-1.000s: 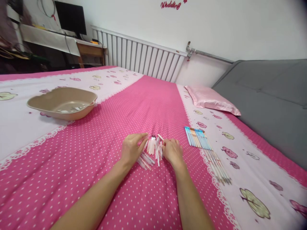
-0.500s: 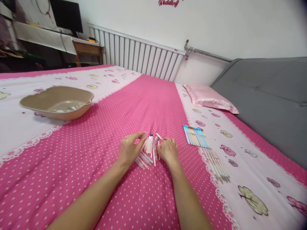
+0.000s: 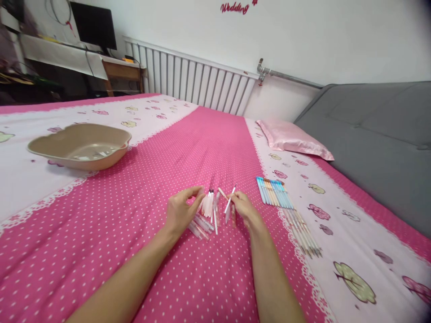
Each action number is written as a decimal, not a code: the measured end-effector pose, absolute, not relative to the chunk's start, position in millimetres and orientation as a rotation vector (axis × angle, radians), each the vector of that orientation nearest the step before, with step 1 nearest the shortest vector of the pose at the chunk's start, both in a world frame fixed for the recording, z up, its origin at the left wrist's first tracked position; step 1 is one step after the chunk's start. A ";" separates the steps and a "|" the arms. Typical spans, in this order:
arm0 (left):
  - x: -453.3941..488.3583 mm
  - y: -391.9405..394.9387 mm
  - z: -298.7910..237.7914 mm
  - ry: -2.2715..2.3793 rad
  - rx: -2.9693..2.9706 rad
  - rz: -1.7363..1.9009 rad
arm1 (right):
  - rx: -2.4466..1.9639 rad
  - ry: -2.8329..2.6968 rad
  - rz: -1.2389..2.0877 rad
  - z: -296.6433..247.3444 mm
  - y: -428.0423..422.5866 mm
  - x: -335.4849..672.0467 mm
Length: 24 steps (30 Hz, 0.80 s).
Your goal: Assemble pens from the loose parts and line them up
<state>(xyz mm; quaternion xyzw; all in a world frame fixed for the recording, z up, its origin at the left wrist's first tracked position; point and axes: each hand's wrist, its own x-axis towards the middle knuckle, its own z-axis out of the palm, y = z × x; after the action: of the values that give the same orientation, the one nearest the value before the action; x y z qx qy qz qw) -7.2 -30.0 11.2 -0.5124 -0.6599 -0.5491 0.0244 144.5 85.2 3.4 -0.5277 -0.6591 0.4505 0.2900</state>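
A small heap of white and pale pink pens (image 3: 209, 211) lies on the pink dotted bedspread (image 3: 134, 224). My left hand (image 3: 182, 211) rests at the heap's left side, thumb and fingers curled over the pens and touching them. My right hand (image 3: 245, 210) is lifted a little off the bed and pinches one white pen (image 3: 230, 204), which tilts up with its tip away from me. To the right, a row of blue and orange pens (image 3: 274, 194) lies side by side, with a second row of whitish pens (image 3: 301, 233) nearer me.
A beige heart-shaped basin (image 3: 79, 146) sits at the left on the bedspread. A pink pillow (image 3: 292, 140) lies at the back right beside a grey sofa (image 3: 377, 143). A white radiator (image 3: 191, 80) lines the far wall; a desk and monitor stand at the back left.
My right hand has risen from the heap with a single white pen pinched in its fingers. My left hand has stayed at the heap's left side.
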 end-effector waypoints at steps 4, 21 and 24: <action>-7.6 -30.7 13.3 -2.059 -1.582 -1.728 | -1.388 -1.712 1.206 10.2 83.5 146.0; -10.6 -32.1 12.8 -1.820 -1.630 -1.731 | -0.967 -2.117 0.896 87.6 35.3 163.6; -10.7 -31.6 13.3 -1.773 -1.668 -1.716 | -1.027 -2.166 0.803 87.0 35.5 162.4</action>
<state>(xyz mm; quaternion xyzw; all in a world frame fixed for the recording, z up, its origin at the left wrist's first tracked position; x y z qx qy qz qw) -10.7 -31.6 13.3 -0.5582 -0.5934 -0.5742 0.0816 162.4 35.5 87.0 -0.3872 -0.8168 0.3027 0.3022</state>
